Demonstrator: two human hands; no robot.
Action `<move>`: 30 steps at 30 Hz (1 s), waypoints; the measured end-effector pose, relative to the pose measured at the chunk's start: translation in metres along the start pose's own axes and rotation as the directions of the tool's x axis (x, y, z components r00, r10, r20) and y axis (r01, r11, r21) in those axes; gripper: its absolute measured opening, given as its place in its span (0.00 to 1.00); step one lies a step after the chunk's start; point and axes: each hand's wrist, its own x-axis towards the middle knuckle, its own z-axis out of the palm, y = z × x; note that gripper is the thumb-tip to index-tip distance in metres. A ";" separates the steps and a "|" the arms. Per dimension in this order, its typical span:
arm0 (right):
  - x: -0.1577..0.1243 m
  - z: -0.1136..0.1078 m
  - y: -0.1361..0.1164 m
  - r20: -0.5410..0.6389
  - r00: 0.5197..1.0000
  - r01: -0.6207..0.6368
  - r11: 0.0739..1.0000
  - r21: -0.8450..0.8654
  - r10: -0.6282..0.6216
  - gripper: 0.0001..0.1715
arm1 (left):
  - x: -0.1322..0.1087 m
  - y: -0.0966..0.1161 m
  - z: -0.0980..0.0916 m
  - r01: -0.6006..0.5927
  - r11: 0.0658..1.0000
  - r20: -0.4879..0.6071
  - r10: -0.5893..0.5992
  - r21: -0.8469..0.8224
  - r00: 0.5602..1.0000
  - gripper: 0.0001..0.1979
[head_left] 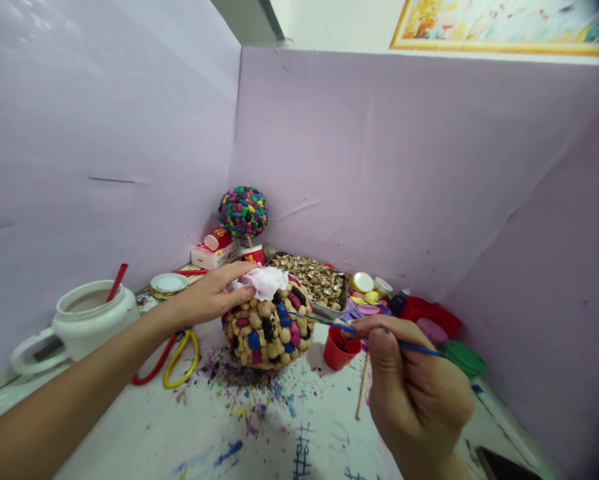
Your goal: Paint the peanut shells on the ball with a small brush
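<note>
R hand (412, 370) clamped on thin blue paintbrush (339, 325), tip at round, part-painted tan peanut-shell ball (277, 348); L hand (218, 292) clamps white tissue (268, 283) there.

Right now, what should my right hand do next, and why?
Perhaps touch the slender blue paintbrush in your right hand to a bare tan lump on the round, partly painted ball: the brush tip is at its surface, many lumps look unpainted, and your left hand rests on top with crumpled white tissue.
</note>
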 end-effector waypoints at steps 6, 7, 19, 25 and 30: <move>-0.001 0.002 -0.004 0.112 0.990 0.079 0.996 0.031 -0.082 0.09 | 0.000 -0.001 0.002 0.001 1.000 -0.031 0.000 0.023 1.000 0.29; -0.001 0.003 -0.004 0.119 0.988 0.091 0.995 0.047 -0.096 0.09 | 0.000 -0.002 0.002 -0.003 1.000 -0.036 0.004 0.026 0.999 0.28; -0.004 0.010 -0.005 0.141 0.977 0.164 0.986 -0.031 -0.158 0.10 | 0.000 0.000 0.004 -0.040 0.999 -0.065 0.041 0.024 0.997 0.28; -0.005 0.014 -0.010 0.117 0.979 0.178 0.980 -0.088 -0.167 0.09 | 0.000 -0.001 0.005 -0.052 0.998 -0.071 0.054 0.025 0.996 0.28; -0.004 0.013 -0.012 0.105 0.977 0.202 0.964 -0.173 -0.186 0.07 | 0.001 -0.002 0.005 -0.059 0.998 -0.077 0.061 0.023 0.995 0.27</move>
